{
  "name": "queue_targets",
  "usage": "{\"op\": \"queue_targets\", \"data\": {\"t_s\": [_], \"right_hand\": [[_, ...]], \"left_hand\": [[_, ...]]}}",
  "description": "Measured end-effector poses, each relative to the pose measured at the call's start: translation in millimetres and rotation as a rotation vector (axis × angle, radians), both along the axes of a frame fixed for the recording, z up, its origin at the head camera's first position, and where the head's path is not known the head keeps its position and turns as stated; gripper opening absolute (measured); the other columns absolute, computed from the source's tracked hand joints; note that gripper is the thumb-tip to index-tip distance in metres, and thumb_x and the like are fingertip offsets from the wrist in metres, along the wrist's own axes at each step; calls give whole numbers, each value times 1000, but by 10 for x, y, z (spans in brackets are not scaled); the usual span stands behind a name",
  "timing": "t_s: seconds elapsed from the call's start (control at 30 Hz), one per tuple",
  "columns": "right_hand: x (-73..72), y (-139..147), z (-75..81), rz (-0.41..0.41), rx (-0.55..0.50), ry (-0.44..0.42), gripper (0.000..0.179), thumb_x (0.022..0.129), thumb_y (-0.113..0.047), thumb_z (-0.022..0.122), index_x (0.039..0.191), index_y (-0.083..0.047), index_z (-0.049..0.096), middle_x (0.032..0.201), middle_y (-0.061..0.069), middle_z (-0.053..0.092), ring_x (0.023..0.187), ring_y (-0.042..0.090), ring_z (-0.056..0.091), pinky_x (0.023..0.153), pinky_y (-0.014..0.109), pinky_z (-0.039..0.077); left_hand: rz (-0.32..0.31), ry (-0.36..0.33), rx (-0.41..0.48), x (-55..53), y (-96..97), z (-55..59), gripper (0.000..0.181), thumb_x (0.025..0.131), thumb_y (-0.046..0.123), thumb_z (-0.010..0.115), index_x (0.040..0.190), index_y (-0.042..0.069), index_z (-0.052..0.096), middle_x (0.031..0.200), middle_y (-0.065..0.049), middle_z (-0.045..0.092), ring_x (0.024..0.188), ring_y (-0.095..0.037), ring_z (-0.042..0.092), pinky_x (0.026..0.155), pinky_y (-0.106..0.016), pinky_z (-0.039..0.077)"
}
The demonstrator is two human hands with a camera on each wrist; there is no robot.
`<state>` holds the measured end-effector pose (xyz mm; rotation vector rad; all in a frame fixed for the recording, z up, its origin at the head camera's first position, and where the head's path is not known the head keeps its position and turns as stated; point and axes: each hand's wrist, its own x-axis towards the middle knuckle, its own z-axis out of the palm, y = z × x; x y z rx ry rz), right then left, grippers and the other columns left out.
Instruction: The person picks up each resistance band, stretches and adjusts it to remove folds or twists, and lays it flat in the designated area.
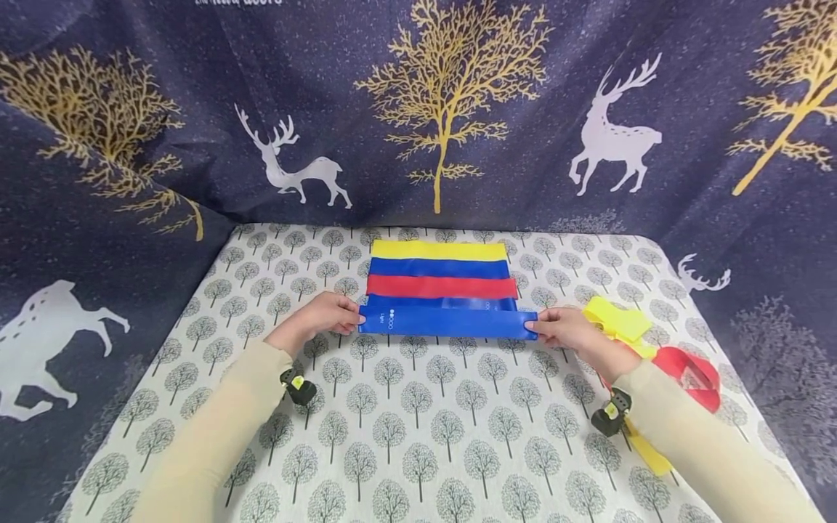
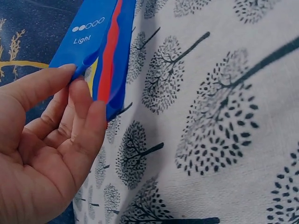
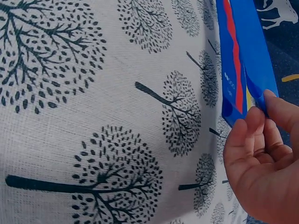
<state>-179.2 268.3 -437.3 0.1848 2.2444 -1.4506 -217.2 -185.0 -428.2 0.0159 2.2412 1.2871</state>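
Note:
A flat blue resistance band [image 1: 447,323], printed "Light" at its left end, stretches between both hands. My left hand [image 1: 330,314] pinches its left end between thumb and fingers, seen closely in the left wrist view [image 2: 56,126]. The right end is pinched by my right hand [image 1: 562,328]. Behind the held band lie more flat bands in parallel rows: another blue band [image 1: 431,302], a red band [image 1: 441,287], a blue band [image 1: 438,268] and a yellow band [image 1: 438,250] at the back. The held band partly covers the nearest blue one.
Right of my right hand lie a loose yellow band [image 1: 615,319] and a curled red band [image 1: 702,370], partly behind the forearm. A yellow strip [image 1: 649,449] shows below that arm. The tree-print cloth [image 1: 418,407] covers the table. A dark printed curtain [image 1: 510,145] stands behind.

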Motion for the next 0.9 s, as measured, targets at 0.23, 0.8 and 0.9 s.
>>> {"op": "queue_targets", "data": {"t_s": [0.23, 0.8, 0.9], "right_hand": [[22, -48, -108, 22, 88, 14, 17, 97, -19, 69, 102, -3, 64, 78, -7, 66, 76, 7, 63, 73, 21, 60], [29, -197, -168, 14, 218, 44, 16, 91, -15, 75, 89, -5, 63, 72, -4, 62, 67, 8, 58, 64, 21, 57], [17, -208, -180, 23, 229, 38, 16, 92, -15, 75, 89, -4, 63, 73, -3, 61, 67, 9, 57, 64, 21, 57]], "left_hand": [[10, -10, -4, 10, -18, -66, 36, 93, 9, 71, 122, -10, 63, 84, 1, 70, 76, -10, 66, 81, -28, 64], [21, 2, -77, 56, 31, -216, 31, 91, 5, 72, 116, -11, 64, 76, -1, 67, 67, -8, 63, 72, -26, 63], [35, -2, -76, 35, 32, -243, 28, 92, 5, 72, 114, -10, 64, 76, 0, 66, 67, -8, 63, 72, -25, 62]]}}
